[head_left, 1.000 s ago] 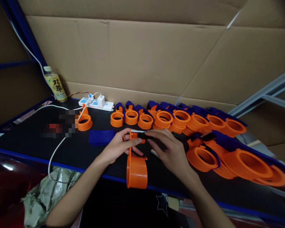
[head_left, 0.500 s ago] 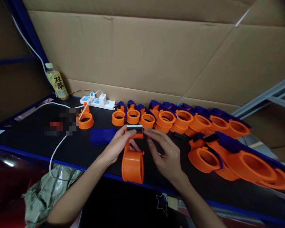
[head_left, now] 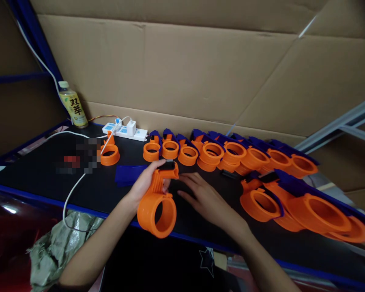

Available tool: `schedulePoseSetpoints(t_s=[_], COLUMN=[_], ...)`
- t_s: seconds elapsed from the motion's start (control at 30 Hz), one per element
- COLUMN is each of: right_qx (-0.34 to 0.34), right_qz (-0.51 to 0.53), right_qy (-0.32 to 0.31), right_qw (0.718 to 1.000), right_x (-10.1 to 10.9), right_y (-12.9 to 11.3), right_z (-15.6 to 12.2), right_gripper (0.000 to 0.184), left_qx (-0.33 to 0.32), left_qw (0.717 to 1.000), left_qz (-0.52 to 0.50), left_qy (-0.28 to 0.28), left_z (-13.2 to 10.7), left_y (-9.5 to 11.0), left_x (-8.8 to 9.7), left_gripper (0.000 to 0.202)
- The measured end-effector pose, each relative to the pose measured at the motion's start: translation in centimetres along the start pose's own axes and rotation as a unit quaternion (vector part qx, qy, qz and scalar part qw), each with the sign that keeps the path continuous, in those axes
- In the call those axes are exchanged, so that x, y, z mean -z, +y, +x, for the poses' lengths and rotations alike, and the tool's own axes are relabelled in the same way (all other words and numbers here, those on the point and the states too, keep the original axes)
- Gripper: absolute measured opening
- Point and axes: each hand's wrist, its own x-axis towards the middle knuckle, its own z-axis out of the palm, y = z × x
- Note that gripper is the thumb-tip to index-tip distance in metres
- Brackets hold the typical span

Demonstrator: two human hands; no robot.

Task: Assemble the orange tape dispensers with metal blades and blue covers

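Note:
My left hand (head_left: 144, 184) grips the neck of an orange tape-dispenser body (head_left: 157, 202), whose wide ring faces me over the table's front edge. A small black piece sits at its top end (head_left: 169, 165) under my thumb. My right hand (head_left: 205, 198) lies just to the right, fingers stretched out flat on the black table mat (head_left: 33, 178), holding nothing. A flat blue plastic part (head_left: 128, 173) lies left of my left hand.
A row of several orange rings with blue parts (head_left: 213, 152) runs along the back; larger ones (head_left: 318, 207) crowd the right. A lone orange ring (head_left: 110, 154), white power strip (head_left: 124, 130), white cable (head_left: 76, 186), and drink bottle (head_left: 73, 106) sit left. Cardboard wall behind.
My left hand has turned the orange body so its ring opening faces me and moved it left. My right hand let go of its top and flattened on the mat.

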Motion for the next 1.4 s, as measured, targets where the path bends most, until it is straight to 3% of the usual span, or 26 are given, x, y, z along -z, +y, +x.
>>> schedulePoseSetpoints(t_s=[0.13, 0.33, 0.47, 0.6, 0.7, 0.8, 0.9, 1.0, 1.23, 1.4], right_qx=[0.072, 0.061, 0.041, -0.010, -0.074, -0.100, -0.094, -0.077, -0.110, -0.115], right_qz=[0.032, 0.029, 0.033, 0.144, 0.309, 0.477, 0.544, 0.533, 0.425, 0.409], right_qy=[-0.016, -0.040, -0.031, 0.046, 0.086, 0.070, 0.079, 0.104, 0.110, 0.105], right_qw=[0.997, 0.997, 0.998, 0.988, 0.944, 0.871, 0.830, 0.836, 0.892, 0.899], right_x=[-1.2, -3.0, -3.4, -2.3, -0.8, 0.6, 0.9, 0.7, 1.7, 1.4], right_y=[-1.0, -1.5, -0.6, 1.4, 2.2, 1.8, 1.1, 0.9, 0.6, -0.2], right_z=[2.8, 4.1, 3.9, 3.6, 3.3, 2.9, 2.8, 2.9, 3.1, 3.4], right_gripper=[0.022, 0.010, 0.022, 0.046, 0.055, 0.054, 0.048, 0.047, 0.042, 0.036], left_qx=[0.022, -0.013, -0.040, -0.047, -0.041, -0.052, -0.074, -0.085, -0.115, -0.105], left_qw=[0.999, 0.999, 0.997, 0.996, 0.996, 0.994, 0.994, 0.993, 0.990, 0.990], left_qz=[0.019, -0.030, -0.060, -0.061, -0.037, -0.015, -0.001, 0.013, 0.063, 0.088], left_qy=[-0.041, -0.039, -0.013, 0.036, 0.070, 0.093, 0.085, 0.078, 0.046, 0.037], left_z=[-0.1, 0.4, 0.5, 0.5, 0.5, 0.6, 0.6, 0.5, 0.7, 0.6], left_y=[-0.2, 0.2, 0.4, 0.4, 0.3, 0.1, -0.2, -0.3, -0.7, -0.9], left_x=[-0.1, 0.5, 0.6, 0.6, 0.6, 0.5, 0.3, 0.1, 0.0, -0.3], left_gripper=[0.038, 0.035, 0.034, 0.034, 0.036, 0.038, 0.040, 0.036, 0.030, 0.028])
